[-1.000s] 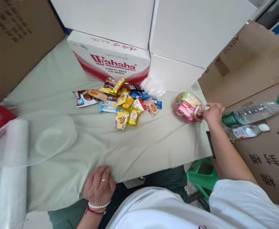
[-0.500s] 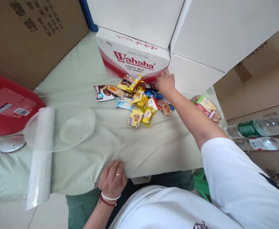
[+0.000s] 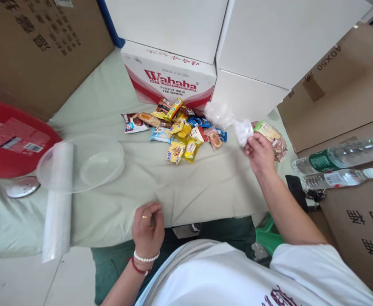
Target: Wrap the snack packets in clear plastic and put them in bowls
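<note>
My right hand (image 3: 260, 151) pinches a crumpled clear plastic bag (image 3: 244, 131), which trails up and left toward the carton in a wispy bunch. Below and left of the bag lies a loose pile of wrapped snacks (image 3: 185, 135) on the pale green tablecloth (image 3: 202, 187), in yellow, blue, red and brown packets. Just past my right hand is a clear bag of snacks (image 3: 278, 140). At the table's front edge rests my left hand (image 3: 148, 227), holding nothing visible, its fingers loosely curled and the thumb apart from the forefinger.
A Wahaha water carton (image 3: 173, 80) and white boxes (image 3: 253, 42) stand behind the pile. To the left are a clear round basin (image 3: 111, 170), a roll of plastic film (image 3: 57, 229) and a red container (image 3: 14, 140). Bottles (image 3: 339, 177) lie at the right on cardboard boxes (image 3: 358, 225).
My right hand has come back from beside the carton toward the right, now with the plastic bag in it. My left hand has turned and loosened from a fist.
</note>
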Demonstrator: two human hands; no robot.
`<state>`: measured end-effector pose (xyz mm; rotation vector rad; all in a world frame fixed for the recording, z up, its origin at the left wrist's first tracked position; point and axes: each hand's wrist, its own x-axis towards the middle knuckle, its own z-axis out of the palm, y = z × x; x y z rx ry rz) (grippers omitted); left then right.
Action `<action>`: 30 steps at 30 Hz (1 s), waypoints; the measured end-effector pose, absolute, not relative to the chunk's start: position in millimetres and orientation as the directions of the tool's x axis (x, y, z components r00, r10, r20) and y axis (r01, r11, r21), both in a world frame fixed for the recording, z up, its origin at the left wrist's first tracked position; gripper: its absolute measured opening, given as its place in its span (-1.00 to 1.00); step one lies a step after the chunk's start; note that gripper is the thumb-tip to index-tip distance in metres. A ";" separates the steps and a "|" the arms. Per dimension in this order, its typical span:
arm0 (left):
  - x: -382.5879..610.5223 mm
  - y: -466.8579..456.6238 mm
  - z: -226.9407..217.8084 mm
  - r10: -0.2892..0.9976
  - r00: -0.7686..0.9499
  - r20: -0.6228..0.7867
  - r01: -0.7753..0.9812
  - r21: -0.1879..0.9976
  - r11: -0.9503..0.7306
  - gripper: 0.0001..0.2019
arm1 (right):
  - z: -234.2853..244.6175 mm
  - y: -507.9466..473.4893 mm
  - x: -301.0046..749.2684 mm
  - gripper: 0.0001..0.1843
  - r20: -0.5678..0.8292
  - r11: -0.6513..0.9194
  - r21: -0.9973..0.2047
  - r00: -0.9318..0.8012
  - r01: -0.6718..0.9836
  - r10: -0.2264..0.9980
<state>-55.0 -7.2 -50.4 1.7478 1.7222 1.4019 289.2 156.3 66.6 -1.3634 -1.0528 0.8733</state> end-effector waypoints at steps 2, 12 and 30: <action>-35.4 -6.4 -32.7 0.967 -0.217 0.132 0.311 0.948 -0.060 -0.87 | 49.9 108.7 267.8 -0.72 -0.084 -0.052 -0.991 0.266 -0.126 0.960; 51.2 17.3 -5.4 0.960 0.057 -0.273 -0.106 0.955 0.278 -0.57 | -12.1 -8.1 207.0 -0.75 -0.023 -0.027 -0.985 0.027 0.173 0.999; 12.3 13.3 -18.4 0.884 -0.061 -0.464 -0.538 0.761 0.362 -0.60 | -6.3 24.7 212.4 -0.52 -0.404 -0.391 -0.865 -0.026 -0.315 0.914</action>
